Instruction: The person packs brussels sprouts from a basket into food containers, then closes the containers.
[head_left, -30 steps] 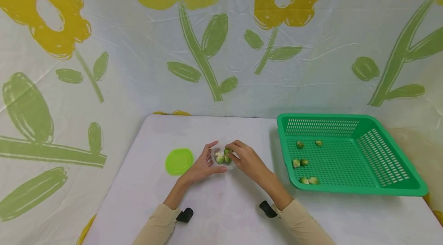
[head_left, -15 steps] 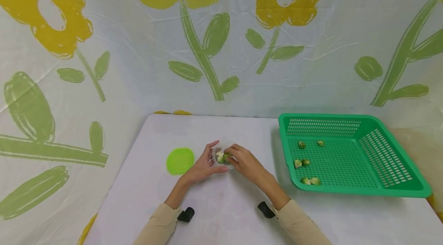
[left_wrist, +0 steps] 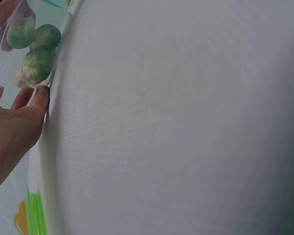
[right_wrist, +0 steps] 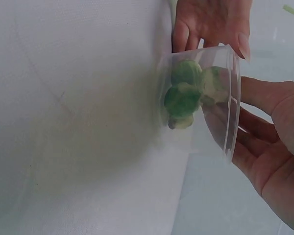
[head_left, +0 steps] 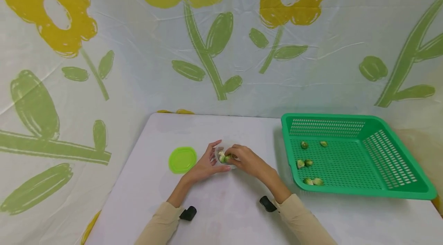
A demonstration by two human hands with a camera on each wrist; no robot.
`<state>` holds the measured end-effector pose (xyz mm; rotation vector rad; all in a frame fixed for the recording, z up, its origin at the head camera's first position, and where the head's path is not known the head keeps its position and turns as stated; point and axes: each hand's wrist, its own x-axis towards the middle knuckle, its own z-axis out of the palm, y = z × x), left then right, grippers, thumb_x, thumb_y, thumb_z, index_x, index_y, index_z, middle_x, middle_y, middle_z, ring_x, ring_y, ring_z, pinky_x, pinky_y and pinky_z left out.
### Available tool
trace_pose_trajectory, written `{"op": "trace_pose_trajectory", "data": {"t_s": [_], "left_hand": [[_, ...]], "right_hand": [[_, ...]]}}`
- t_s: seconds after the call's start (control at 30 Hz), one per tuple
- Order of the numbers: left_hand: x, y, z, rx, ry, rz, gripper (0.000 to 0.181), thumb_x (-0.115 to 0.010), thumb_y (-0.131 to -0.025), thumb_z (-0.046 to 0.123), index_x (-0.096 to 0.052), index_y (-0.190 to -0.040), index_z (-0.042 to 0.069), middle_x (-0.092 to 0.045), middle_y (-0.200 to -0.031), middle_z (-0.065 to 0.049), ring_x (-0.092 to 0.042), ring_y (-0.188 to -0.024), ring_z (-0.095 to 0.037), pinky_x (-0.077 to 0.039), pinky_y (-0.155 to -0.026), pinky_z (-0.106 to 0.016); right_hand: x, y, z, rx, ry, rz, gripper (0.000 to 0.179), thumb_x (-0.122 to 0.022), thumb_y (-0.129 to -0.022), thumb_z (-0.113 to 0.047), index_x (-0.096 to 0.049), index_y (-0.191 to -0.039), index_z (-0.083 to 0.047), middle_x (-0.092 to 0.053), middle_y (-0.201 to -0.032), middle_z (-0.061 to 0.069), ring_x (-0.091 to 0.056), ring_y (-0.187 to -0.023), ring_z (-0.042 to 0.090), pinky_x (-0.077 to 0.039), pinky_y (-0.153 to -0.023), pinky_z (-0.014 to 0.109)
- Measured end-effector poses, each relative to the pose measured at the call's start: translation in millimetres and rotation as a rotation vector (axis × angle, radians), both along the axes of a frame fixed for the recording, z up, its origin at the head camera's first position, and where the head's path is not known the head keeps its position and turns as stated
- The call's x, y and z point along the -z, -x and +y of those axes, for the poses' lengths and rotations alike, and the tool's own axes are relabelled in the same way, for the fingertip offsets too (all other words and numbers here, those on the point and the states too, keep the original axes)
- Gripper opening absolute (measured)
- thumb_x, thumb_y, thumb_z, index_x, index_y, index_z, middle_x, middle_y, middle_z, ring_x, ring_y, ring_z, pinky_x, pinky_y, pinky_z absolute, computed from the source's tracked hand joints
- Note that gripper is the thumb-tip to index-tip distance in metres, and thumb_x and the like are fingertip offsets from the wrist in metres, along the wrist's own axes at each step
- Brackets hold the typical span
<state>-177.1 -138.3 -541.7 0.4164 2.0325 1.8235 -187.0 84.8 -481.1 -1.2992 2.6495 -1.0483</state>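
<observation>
A clear round plastic tub (right_wrist: 201, 139) stands on the white table with several Brussels sprouts (right_wrist: 182, 99) inside. My left hand (head_left: 203, 167) holds the tub from the left, with its thumb on the near side. Fingers of my right hand (head_left: 250, 162) dip in through the open top and pinch one sprout (right_wrist: 213, 84), partly covered by the fingers. Through the tub wall, the left wrist view shows more sprouts (left_wrist: 36, 65) low inside. Left of the left hand lies a bright green lid (head_left: 182, 160).
On the right of the table stands a large green perforated basket (head_left: 363, 192). Several Brussels sprouts (head_left: 308, 163) lie along its left side. Behind the table hangs a flower-printed cloth (head_left: 145, 64). A black wrist device (head_left: 188, 213) sits at the left sleeve.
My right hand has lowered its fingers, with the sprout, further into the tub and shifted slightly. The left hand keeps its hold. The whole head view has drifted slightly.
</observation>
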Motion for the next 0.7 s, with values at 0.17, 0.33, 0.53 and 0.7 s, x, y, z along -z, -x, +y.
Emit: {"op": "trace_pose_trajectory", "data": {"t_s": [0.17,0.33,0.53,0.7], "left_hand": [[-1.5,-1.0,0.0,-0.003,-0.003,0.006,0.102,-0.084,-0.089,0.021,-0.014,-0.163,0.022,-0.032,-0.160,-0.013,-0.029,-0.151,-0.023,-0.025,-0.124,-0.046],[-2.2,-1.1,-1.2,-0.003,-0.004,0.007,0.101,-0.083,-0.089,0.022,-0.015,-0.163,0.023,-0.031,-0.161,-0.012,-0.029,-0.151,-0.023,-0.026,-0.124,-0.047],[-2.4,-0.9,-0.9,0.009,-0.010,-0.001,0.101,-0.082,-0.090,0.020,-0.012,-0.163,0.021,-0.031,-0.161,-0.012,-0.030,-0.150,-0.022,-0.026,-0.124,-0.045],[-3.4,-1.1,0.1,0.014,-0.002,0.001,0.101,-0.082,-0.090,0.021,-0.012,-0.163,0.021,-0.033,-0.160,-0.012,-0.031,-0.150,-0.022,-0.026,-0.124,-0.046]], "right_hand": [[-3.1,2.5,-0.3,-0.024,-0.021,-0.040,0.017,-0.073,-0.093,0.001,-0.072,-0.110,0.003,-0.070,-0.102,0.012,-0.066,-0.090,0.022,-0.058,-0.078,0.029],[-8.1,4.8,-1.4,-0.053,-0.045,-0.114,0.018,-0.072,-0.094,-0.001,-0.072,-0.112,0.004,-0.071,-0.103,0.012,-0.067,-0.091,0.020,-0.058,-0.080,0.027],[-12.7,7.5,0.1,-0.087,-0.072,-0.176,0.018,-0.070,-0.096,0.000,-0.072,-0.113,0.004,-0.070,-0.102,0.012,-0.065,-0.091,0.019,-0.056,-0.078,0.026],[-14.9,8.7,2.8,-0.096,-0.078,-0.197,0.018,-0.070,-0.097,-0.001,-0.072,-0.113,0.004,-0.071,-0.103,0.013,-0.065,-0.091,0.019,-0.056,-0.078,0.026]]}}
